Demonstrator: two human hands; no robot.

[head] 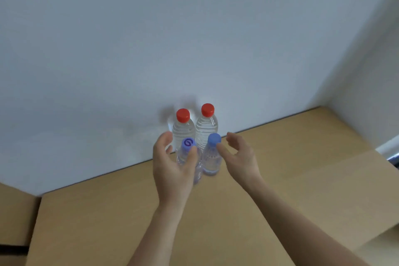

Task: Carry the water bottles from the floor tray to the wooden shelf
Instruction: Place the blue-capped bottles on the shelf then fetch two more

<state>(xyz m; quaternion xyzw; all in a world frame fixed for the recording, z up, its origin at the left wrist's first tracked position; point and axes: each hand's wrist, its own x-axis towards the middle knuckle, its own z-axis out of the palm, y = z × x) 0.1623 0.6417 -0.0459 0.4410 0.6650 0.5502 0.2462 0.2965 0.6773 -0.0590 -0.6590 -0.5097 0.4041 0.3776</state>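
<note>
- Wood-toned, flat shelf top (pixel 280 179) stretching across the lower half of the head view, backed by a plain pale grey-white wall (pixel 151 39).
- Four clear plastic water bottles standing upright on that surface in a tight two-by-two cluster, close to the wall.
- At the back left: clear ribbed bottle with a red screw cap (pixel 183 129); at the back right, just beside it: second clear ribbed bottle with a red cap (pixel 206 127).
- In front on the left: clear bottle with a pale violet cap bearing a purple swirl mark (pixel 188 153); in front on the right: clear bottle with a plain blue cap (pixel 212 157).
- Left hand (pixel 172 164) curled loosely around the violet-capped bottle, thumb lying across its shoulder just under the cap, other fingers arched at its far left side; cannot tell whether gripping firmly or only cupping it.
- Right hand (pixel 239 155) just beside the blue-capped bottle, fingers half curled and spread, thumb tip near or touching the neck below the cap; palm apart from the bottle body, nothing enclosed.
- Both bare forearms reaching in from the bottom edge, converging on the front pair of bottles.
- Soft blurred shadows on the wall behind the red caps.
- Lower wooden surface (pixel 15 211) visible at the far left, set below the main top.
- White ledge and a dark, shiny object (pixel 394 157) at the right edge, too small to identify.
</note>
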